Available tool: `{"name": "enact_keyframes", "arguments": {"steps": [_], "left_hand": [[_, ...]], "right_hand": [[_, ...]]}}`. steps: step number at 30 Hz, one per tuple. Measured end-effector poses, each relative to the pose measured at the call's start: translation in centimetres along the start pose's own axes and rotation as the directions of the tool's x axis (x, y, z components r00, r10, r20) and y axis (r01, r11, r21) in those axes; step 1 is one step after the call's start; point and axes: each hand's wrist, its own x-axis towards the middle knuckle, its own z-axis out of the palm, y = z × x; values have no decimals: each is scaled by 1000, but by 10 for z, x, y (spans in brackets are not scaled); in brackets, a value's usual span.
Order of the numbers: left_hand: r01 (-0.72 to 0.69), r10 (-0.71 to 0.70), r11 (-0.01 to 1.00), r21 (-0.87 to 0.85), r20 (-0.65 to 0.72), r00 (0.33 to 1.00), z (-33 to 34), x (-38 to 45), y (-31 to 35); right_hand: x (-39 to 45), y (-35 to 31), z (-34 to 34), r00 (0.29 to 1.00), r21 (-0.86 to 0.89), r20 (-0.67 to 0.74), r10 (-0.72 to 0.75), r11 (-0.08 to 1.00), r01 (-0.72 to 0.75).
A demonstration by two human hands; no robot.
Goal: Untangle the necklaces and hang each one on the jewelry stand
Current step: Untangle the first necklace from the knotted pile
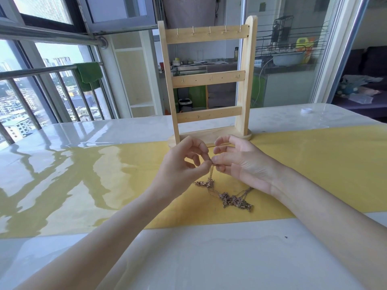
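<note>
A thin strand of the necklaces [225, 195] is pinched right where the two hands meet, just in front of the base of the jewelry stand [206, 80]. On the left hand [184, 164] the thumb and forefinger are closed onto the chain at their tips, with the other fingers curled loosely above and not touching anything. The right hand [240, 162] is turned palm-up-ish, its thumb and forefinger tips pressed together on the same bit of chain, while the remaining fingers are fanned out and half bent. So both hands are pinching, nothing is gripped in a full fist.

From the pinch point the strand drops straight down below the fingertips to a small knotted clump, which is lying on the yellow cloth [314, 164] just under the left thumb. A longer tangled bunch with pendants is spread out further toward the person, below the heel of the right hand, also resting on the cloth. How many chains are in the tangle can't be told.

The stand's three crossbars and their little hooks are seen above and behind the fingers, and no chain can be seen on any of them. A small white cap [305, 110] is sitting well off beyond the right hand on the glossy table [62, 132].
</note>
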Motion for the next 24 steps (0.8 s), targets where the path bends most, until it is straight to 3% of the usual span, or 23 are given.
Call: {"name": "enact_keyframes", "arguments": {"steps": [12,19,24], "left_hand": [[127,-116,987,-104,105,988,4,-2,-4],[140,-146,980,-140,-30,989,5,1,0],[223,-235,937,-271,-15,972,1,1,1]], "right_hand": [[0,3,2,998,-161,51,27,987,-18],[1,0,-1,997,-89,-38,-70,994,66],[1,0,1,996,-83,-1,-90,992,90]]}}
